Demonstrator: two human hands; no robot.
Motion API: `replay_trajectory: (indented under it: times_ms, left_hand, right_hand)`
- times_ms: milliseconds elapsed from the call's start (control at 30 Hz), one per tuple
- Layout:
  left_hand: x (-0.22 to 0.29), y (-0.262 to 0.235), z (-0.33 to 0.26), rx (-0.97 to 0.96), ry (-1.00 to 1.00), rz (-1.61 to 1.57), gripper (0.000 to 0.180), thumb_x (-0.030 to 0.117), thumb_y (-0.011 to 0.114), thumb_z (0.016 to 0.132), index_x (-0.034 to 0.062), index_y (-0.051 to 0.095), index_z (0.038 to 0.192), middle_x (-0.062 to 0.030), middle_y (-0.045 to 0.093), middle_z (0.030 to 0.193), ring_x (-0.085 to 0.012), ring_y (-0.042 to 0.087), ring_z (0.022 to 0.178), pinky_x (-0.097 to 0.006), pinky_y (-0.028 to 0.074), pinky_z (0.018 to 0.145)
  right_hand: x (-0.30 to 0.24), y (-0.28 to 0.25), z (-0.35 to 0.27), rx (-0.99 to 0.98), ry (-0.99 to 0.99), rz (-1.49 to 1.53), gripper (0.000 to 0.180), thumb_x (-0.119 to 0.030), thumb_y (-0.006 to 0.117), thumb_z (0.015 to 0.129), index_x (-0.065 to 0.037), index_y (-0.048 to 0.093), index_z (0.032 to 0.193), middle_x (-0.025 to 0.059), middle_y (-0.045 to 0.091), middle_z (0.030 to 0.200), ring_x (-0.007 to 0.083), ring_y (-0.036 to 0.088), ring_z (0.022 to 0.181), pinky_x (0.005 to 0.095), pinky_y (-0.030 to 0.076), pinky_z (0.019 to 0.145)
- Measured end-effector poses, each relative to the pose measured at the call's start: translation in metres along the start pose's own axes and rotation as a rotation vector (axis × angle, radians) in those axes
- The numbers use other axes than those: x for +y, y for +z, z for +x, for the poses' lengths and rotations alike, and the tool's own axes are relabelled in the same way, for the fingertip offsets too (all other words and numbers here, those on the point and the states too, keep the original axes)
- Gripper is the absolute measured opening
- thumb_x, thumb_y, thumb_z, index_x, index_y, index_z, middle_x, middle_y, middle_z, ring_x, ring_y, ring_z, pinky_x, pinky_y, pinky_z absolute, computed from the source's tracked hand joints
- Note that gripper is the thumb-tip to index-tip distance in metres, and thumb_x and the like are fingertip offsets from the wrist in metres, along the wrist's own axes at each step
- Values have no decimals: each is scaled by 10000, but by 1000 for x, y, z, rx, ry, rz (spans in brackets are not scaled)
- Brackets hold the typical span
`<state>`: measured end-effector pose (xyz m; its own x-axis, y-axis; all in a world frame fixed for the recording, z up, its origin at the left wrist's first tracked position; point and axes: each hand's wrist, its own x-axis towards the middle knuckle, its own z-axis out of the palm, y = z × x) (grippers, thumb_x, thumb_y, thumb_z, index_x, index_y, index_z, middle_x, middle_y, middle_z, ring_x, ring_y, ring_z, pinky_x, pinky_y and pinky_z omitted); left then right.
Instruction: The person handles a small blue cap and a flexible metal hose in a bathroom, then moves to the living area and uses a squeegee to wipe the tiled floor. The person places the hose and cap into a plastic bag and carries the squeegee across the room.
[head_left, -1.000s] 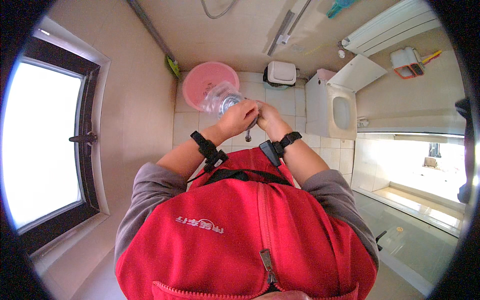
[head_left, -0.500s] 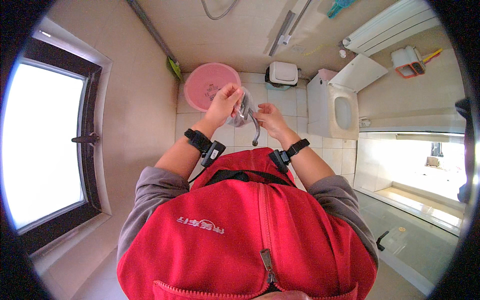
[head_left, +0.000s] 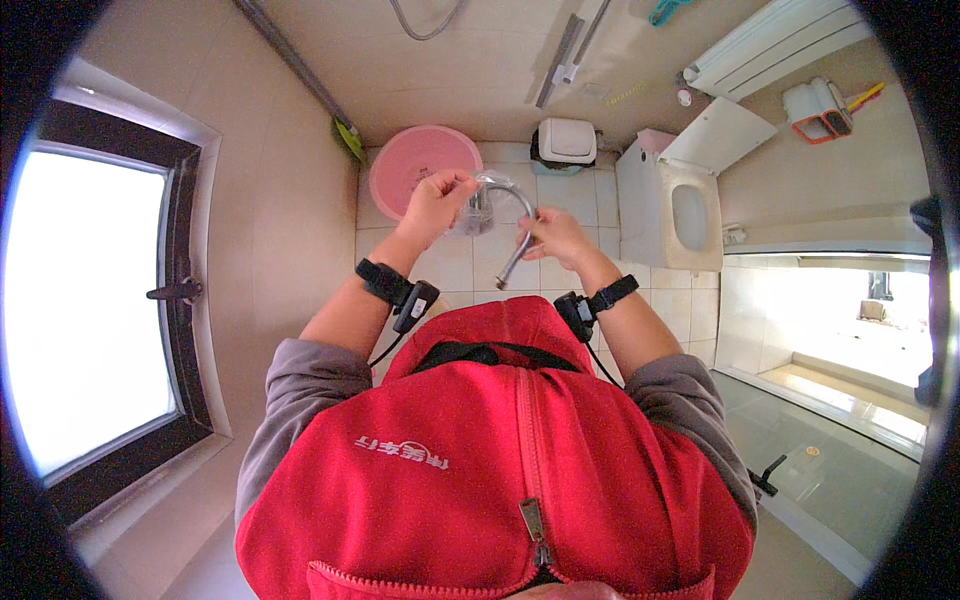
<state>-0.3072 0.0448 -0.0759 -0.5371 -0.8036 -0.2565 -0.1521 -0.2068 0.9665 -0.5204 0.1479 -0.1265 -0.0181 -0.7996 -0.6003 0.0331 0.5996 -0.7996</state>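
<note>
Nearest the camera, a red zipped vest (head_left: 500,470) fills the lower view. Above it, the right hand (head_left: 555,238) has its fingers pinched on a braided metal hose (head_left: 518,235) that arches up to the left hand (head_left: 435,205), whose fingers are clenched around its other end at a clear plastic piece (head_left: 478,212). Beyond lie a pink basin (head_left: 400,175) and a white toilet (head_left: 672,205).

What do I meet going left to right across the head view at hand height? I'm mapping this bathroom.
Window → pink basin → left hand → bent metal hose → right hand → toilet → glass partition.
</note>
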Motion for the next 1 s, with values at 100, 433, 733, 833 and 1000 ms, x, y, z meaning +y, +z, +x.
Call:
replay_trajectory:
  times_ms: [100,433,733,833,1000]
  left_hand:
    - [-9,4,-3,-34,37,118,148,195,578,895,49,594,877,33,489,618,-49,431,470,-214,359,397]
    - [-33,11,-1,-175,31,-52,119,97,578,880,16,495,909,-4,522,716,-78,514,569,-235,467,480]
    - [-33,17,1,-172,66,-99,125,58,567,873,30,463,937,-4,518,747,-80,525,622,-244,501,544]
    - [-32,17,1,-177,66,-120,127,43,569,865,27,459,927,-12,520,747,-85,529,632,-246,502,553]
    - [-33,14,0,-198,108,-35,126,26,565,861,20,451,914,-24,521,738,-98,538,642,-250,492,556]
  right_hand:
    - [-24,-3,1,51,-41,455,288,-274,594,874,9,574,924,140,627,820,245,640,719,374,577,609]
    - [-39,-16,4,-125,-76,794,218,-122,598,851,72,567,945,205,610,973,321,622,897,359,541,822]
    - [-60,8,-5,-247,-92,971,283,-142,577,868,89,527,1023,222,571,1090,314,568,1025,424,416,986]
    - [-63,9,-7,-251,-75,680,284,-201,598,867,33,561,1025,158,617,1027,257,587,974,407,440,926]
    - [-63,2,2,-201,-41,637,148,-141,656,833,-32,604,919,66,639,861,147,617,693,255,527,623]
